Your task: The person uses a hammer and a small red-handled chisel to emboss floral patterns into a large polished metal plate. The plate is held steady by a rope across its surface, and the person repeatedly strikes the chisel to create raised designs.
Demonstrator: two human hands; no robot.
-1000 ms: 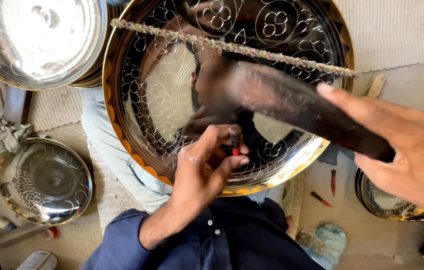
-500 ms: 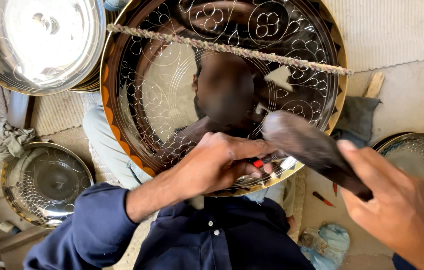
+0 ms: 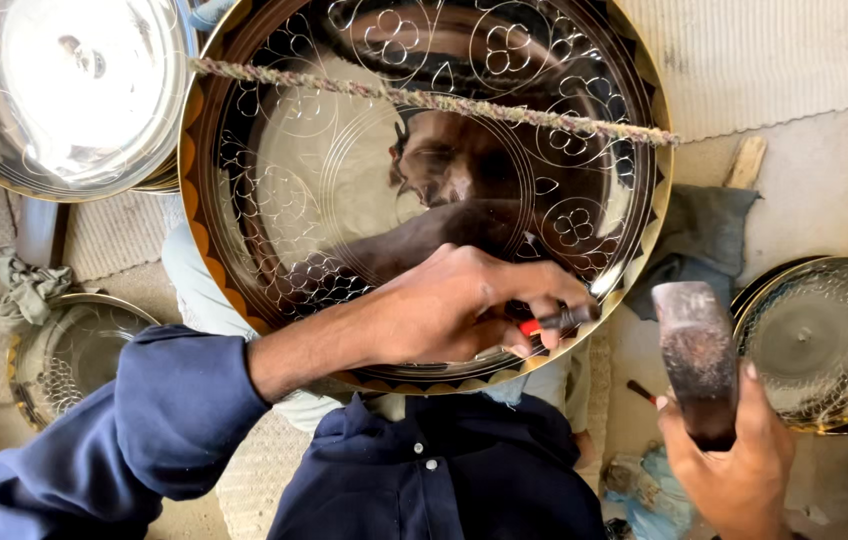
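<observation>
plain shiny metal tray (image 3: 64, 90) upper left | patterned tray (image 3: 69, 350) on floor at left | crumpled rag (image 3: 26, 290) beside it | grey cloth (image 3: 699, 240) right | patterned tray (image 3: 824, 340) far right

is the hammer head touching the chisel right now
Apart. The head view shows the hammer in the right hand, with bare floor between it and the chisel held by the left hand.

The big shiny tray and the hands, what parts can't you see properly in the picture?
- Head view: the big engraved tray has its top rim cut off by the picture's edge.
- The small tool is mostly hidden inside the left hand; its tip is too small to make out.
- The hammer handle is covered by the right hand, itself cut by the bottom edge.
- The plain tray is washed out by glare.
</observation>
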